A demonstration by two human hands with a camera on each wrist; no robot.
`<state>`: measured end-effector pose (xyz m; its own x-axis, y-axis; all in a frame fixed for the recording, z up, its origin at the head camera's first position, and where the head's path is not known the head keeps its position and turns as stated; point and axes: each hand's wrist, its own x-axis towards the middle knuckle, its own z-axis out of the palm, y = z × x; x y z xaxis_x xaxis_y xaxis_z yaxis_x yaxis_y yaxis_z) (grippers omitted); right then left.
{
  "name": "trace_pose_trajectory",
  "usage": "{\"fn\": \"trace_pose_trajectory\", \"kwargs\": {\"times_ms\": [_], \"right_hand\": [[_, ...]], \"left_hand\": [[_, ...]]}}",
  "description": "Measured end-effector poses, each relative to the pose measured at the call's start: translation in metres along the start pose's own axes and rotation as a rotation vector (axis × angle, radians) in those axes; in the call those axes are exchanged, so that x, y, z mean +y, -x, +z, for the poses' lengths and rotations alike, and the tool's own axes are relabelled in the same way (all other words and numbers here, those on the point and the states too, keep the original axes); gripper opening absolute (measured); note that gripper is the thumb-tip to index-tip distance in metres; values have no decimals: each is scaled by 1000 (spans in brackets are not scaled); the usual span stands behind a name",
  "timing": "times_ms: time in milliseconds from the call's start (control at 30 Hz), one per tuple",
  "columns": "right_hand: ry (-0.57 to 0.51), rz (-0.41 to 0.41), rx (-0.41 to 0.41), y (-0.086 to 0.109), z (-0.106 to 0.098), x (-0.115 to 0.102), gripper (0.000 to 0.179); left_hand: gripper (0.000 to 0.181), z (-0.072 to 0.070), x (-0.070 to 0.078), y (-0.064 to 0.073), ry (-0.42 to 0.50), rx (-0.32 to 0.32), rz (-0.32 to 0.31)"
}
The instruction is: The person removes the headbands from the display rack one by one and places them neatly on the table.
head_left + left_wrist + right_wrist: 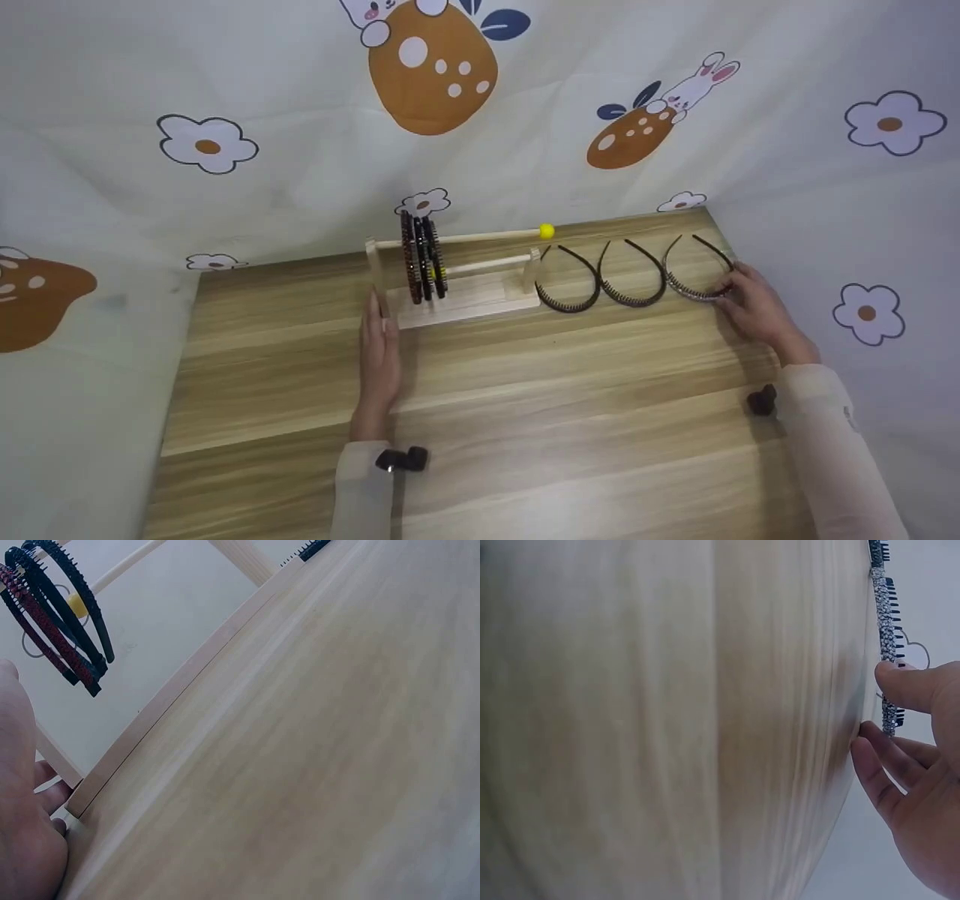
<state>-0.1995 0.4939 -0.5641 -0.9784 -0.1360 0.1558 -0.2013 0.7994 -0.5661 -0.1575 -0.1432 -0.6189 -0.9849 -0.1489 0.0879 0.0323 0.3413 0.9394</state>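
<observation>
A pale wooden stand has an upper rod with a yellow ball end and a lower rod. Several dark toothed headbands hang together near its left post; one looks reddish. My left hand lies along the outside of that post, fingers mostly straight, touching the stand's left end. To the right, three headbands lie in a row on the table: one beside the stand, a middle one and a glittery silver one. My right hand pinches the silver headband's right side, thumb on its near face.
The wood-grain table ends at the back against a white cloth printed with rabbits and flowers. Another cloth wall rises close to my right hand. Dark wrist cameras sit on both white sleeves.
</observation>
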Motion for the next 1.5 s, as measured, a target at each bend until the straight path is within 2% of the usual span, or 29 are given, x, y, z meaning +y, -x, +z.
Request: {"fn": "trace_pose_trajectory", "kwargs": {"times_ms": [400, 633, 867, 1233, 1367, 1500], "right_hand": [[48, -45, 19, -1, 3, 2, 20], [63, -88, 29, -1, 5, 4, 32], [67, -59, 21, 1, 5, 1, 42], [72, 26, -28, 3, 2, -2, 52], [107, 82, -51, 3, 1, -12, 55], [177, 74, -18, 3, 3, -30, 55]], "left_hand": [[63, 1, 2, 1, 14, 17, 36], [63, 0, 1, 1, 12, 15, 23], [63, 0, 3, 2, 3, 8, 0], [64, 1, 1, 1, 2, 9, 14], [65, 1, 0, 2, -10, 9, 29], [65, 1, -2, 1, -19, 16, 35]]}}
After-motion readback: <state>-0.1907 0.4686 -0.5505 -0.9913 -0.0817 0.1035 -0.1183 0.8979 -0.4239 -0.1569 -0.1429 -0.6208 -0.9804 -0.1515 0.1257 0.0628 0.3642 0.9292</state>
